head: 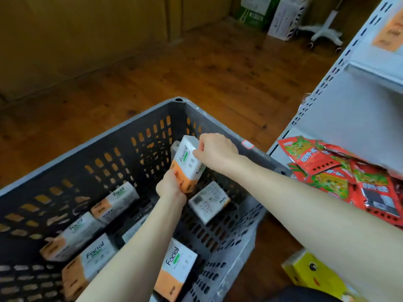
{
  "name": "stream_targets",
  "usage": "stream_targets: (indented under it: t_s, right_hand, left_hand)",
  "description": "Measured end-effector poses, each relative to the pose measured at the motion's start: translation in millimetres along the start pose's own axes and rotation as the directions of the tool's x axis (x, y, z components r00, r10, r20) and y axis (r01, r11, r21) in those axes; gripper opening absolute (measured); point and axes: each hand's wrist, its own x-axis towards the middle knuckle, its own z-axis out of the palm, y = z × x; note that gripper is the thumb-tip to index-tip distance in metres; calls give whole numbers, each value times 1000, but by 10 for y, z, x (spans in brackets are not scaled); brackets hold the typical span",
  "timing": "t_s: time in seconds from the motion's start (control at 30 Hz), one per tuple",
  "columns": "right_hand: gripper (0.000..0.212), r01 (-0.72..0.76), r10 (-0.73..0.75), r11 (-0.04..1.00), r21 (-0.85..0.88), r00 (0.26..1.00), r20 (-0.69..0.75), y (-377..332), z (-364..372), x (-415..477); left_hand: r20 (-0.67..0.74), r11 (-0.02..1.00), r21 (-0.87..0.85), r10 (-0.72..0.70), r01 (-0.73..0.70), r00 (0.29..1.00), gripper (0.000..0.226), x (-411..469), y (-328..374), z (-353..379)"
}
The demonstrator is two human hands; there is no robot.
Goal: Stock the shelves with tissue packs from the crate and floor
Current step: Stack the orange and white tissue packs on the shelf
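Observation:
A white and orange tissue pack [187, 162] marked "Facial" is held upright inside the grey slatted crate [135, 129], near its far corner. My left hand [169, 185] grips its orange lower end. My right hand [214, 151] pinches its white upper end. Several more packs lie on the crate floor, among them one face down [208, 200], one at the front [176, 269] and one at the left [115, 201]. My left forearm hides part of another pack. The grey metal shelf unit [349, 110] stands at the right.
Red snack bags [340, 175] are piled on the low shelf at the right, close to my right arm. A yellow pack [314, 273] lies on the wooden floor below them. Cartons [281, 18] and a white wheeled stand [325, 33] stand at the far wall.

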Motion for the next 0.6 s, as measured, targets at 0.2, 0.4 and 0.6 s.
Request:
stream_targets:
  t_s: [0.2, 0.4, 0.6]
  right_hand:
    - [17, 101, -68, 990, 94, 952, -298, 122, -709, -347]
    - [31, 163, -75, 980, 111, 829, -554, 485, -1452, -734]
    - [26, 181, 90, 947, 267, 646, -758, 1157, -2047, -1189]
  left_hand:
    - [265, 985, -151, 126, -88, 956, 10, -599, 212, 462]
    - [435, 944, -111, 328, -311, 839, 26, -1361, 308, 1068]
    - [607, 790, -65, 516, -609, 604, 22, -2117, -41, 1574]
